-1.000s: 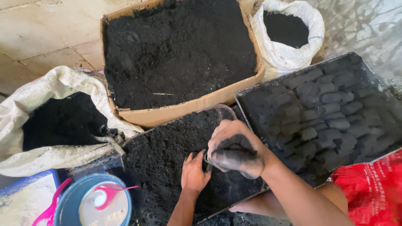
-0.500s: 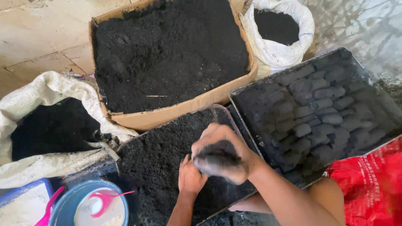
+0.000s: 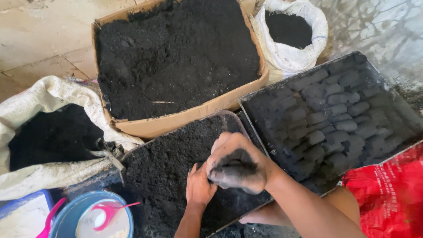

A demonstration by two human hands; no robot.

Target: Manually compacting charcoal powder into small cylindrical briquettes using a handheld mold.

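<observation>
Change from a second ago: right hand (image 3: 238,164) has drawn nearer the body and sits lower over the tray, its fist turned further knuckles-up; left hand (image 3: 199,185) has closed in until it touches the right. Right hand: fist clenched tight round a lump of black powder (image 3: 233,164), fingers blackened, forearm running off towards the lower right. Left hand: fingers together and slightly bent, palm down, pressed against the left side of the fist; whether it grips anything cannot be told. Beneath both hands: dark tray (image 3: 176,176) filled with loose black powder. To the right of the right hand: flat tray of grey pressed blocks (image 3: 335,114) laid in rows. Beyond the hands: cardboard box (image 3: 176,61) heaped with the same powder, a white sack (image 3: 291,33) farther on. Left of the left hand: open white sack (image 3: 53,136), also holding black powder; blue bucket (image 3: 90,218) nearer the body. Red sack (image 3: 390,194) beside the right forearm.
</observation>
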